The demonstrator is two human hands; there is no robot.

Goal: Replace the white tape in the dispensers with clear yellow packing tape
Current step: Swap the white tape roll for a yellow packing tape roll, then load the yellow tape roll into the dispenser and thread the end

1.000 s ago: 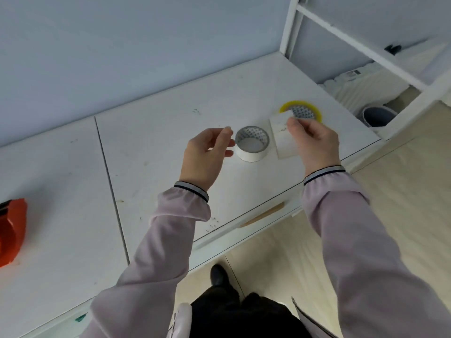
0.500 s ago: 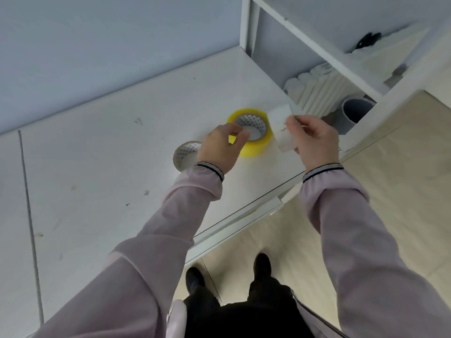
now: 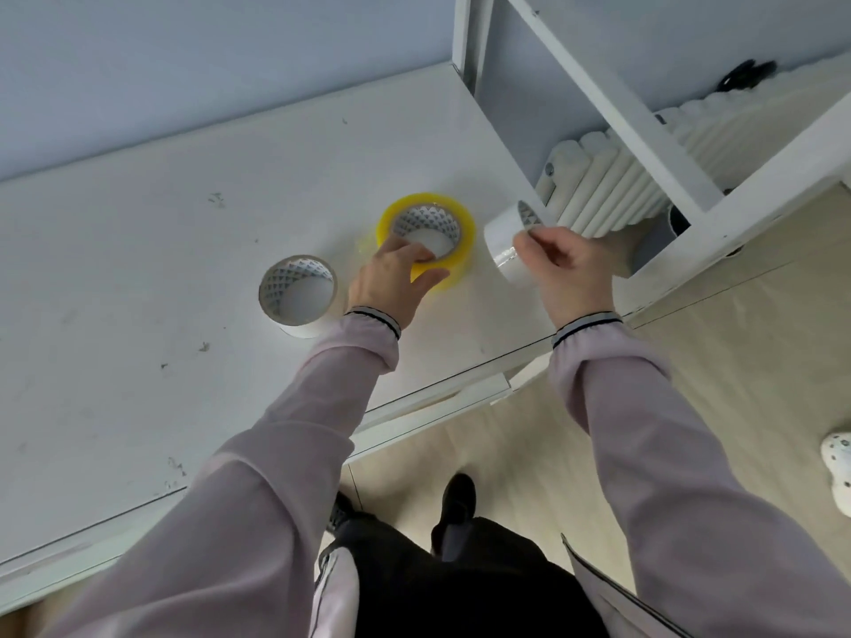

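A clear yellow tape roll (image 3: 465, 250) lies flat on the white table (image 3: 138, 278) near its right end. My left hand (image 3: 391, 280) grips it, fingers inside the core and thumb on the near rim. A white tape roll (image 3: 298, 297) lies flat just left of that hand, untouched. My right hand (image 3: 566, 274) holds a second white tape roll (image 3: 504, 244) on edge, above the table's right corner, right of the yellow roll. No dispenser is in view.
A white shelf frame (image 3: 644, 131) rises at the table's right end, with a white ribbed radiator (image 3: 612, 186) behind it. The table's front edge (image 3: 437, 389) runs diagonally below my wrists. Beige floor and my dark shoes lie beneath.
The view swung right, so the orange dispenser left the frame. My left hand crossed past the flat white roll and closed on the yellow roll. My right hand kept hold of its white roll.
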